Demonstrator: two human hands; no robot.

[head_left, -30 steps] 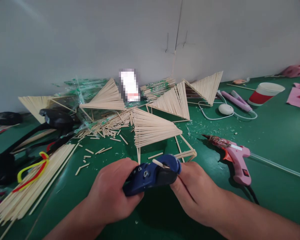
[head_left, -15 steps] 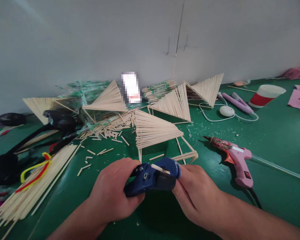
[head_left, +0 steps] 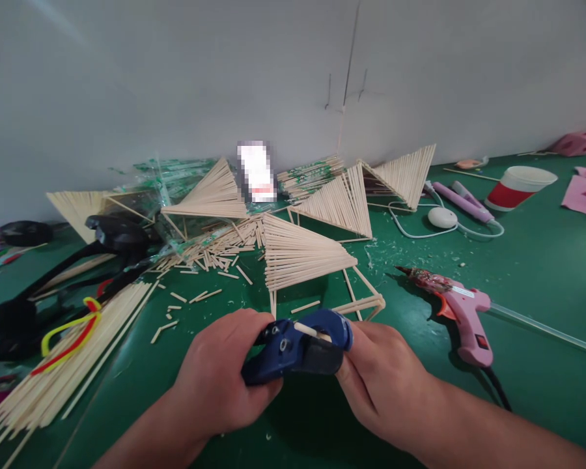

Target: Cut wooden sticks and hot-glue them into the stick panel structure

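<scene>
My left hand [head_left: 224, 374] is wrapped round the handles of a blue cutter [head_left: 297, 345], low over the green table [head_left: 542, 273]. A thin wooden stick [head_left: 311, 331] lies across the cutter's jaws. My right hand [head_left: 378, 378] pinches the stick at the cutter's right end. Just beyond the cutter stands a fan-shaped frame of glued sticks [head_left: 303, 257].
A pink glue gun [head_left: 461, 306] lies to the right. More stick fans [head_left: 342, 198] lean along the grey wall. Cut stick ends [head_left: 215, 257] lie scattered in the middle. A bundle of long sticks [head_left: 63, 365], black tools [head_left: 53, 267] at left. A red paper cup [head_left: 517, 185], white cable at back right.
Both hands and the cutter have stayed almost in place. The stick in the jaws has shifted slightly, and the view has dipped a little.
</scene>
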